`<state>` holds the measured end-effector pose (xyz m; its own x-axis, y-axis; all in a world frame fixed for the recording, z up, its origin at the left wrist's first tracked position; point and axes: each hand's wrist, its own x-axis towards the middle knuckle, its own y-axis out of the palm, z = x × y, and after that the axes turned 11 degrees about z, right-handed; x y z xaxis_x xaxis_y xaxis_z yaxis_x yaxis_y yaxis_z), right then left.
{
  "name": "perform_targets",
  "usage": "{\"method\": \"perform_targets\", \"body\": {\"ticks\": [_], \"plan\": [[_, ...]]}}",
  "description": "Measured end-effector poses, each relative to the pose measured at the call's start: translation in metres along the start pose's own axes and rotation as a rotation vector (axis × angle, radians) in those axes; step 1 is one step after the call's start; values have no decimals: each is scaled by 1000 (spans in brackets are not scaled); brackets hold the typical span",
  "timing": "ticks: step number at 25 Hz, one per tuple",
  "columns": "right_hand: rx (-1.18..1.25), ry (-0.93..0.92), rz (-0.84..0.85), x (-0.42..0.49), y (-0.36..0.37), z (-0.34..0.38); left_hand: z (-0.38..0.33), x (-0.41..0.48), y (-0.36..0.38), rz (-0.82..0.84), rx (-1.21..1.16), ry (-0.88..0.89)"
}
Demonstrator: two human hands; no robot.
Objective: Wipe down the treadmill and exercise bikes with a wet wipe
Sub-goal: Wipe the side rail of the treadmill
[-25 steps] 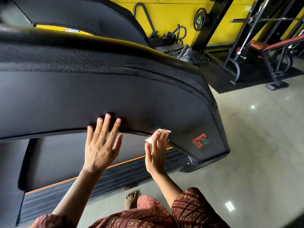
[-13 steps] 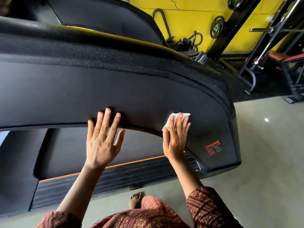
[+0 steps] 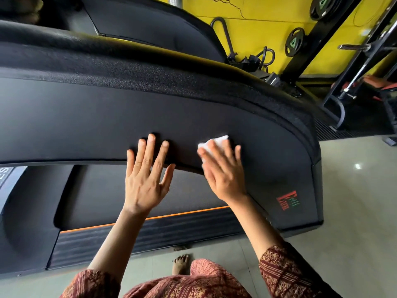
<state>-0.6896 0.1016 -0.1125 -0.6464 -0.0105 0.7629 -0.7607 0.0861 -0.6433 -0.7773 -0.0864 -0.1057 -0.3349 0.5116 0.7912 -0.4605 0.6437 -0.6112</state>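
Wipe (image 3: pixel 214 143), white and folded, lies pressed flat on the black side panel (image 3: pixel 96 117) of the treadmill, near the panel's lower edge. The right hand (image 3: pixel 224 172) covers most of the wipe with straight fingers, pushing it against the panel rather than gripping it. Just beside it, the left hand (image 3: pixel 146 179) rests spread and relaxed on the same panel, holding nothing. Toward the panel's rounded end sits a red and green logo (image 3: pixel 289 201); below, an orange stripe (image 3: pixel 182 213) runs along the deck. Beyond are the tiled floor (image 3: pixel 354 201), a yellow wall (image 3: pixel 268 29) and hung weight plates (image 3: pixel 294 41). The job looks to be at the treadmill's side. The rounded end, the deck and the bikes, none of them in view, are probably still to do.
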Motion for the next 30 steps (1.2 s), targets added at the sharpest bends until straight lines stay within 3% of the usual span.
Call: {"method": "perform_targets", "body": {"ticks": [3, 5, 11, 14, 16, 17, 20, 22, 26, 30], "plan": [[-90, -164, 48, 13, -5, 17, 0, 1, 1, -6, -15, -3], [-90, -131, -26, 41, -21, 15, 0, 2, 1, -12, -7, 7], [-74, 234, -194, 37, -22, -23, -2, 18, -2, -43, 19, 40], [159, 604, -264, 19, -15, -20, 0, 21, 0, -47, 24, 43], [296, 701, -280, 30, -19, -1, -1, 20, 1, -59, 14, 41], [308, 634, -259, 39, -20, 13, -1, 19, 1, -62, 11, 44], [192, 165, -96, 63, -18, 60, 7, 18, -2, -77, 16, 64], [133, -2, -27, 60, -11, 71, 18, 11, -6, -86, 42, 41], [-54, -4, -21, 27, 3, 42, 44, -15, -18, -89, 87, -104], [49, 250, -136, 71, -10, 65, 57, -25, -21, -81, 104, -94]]}}
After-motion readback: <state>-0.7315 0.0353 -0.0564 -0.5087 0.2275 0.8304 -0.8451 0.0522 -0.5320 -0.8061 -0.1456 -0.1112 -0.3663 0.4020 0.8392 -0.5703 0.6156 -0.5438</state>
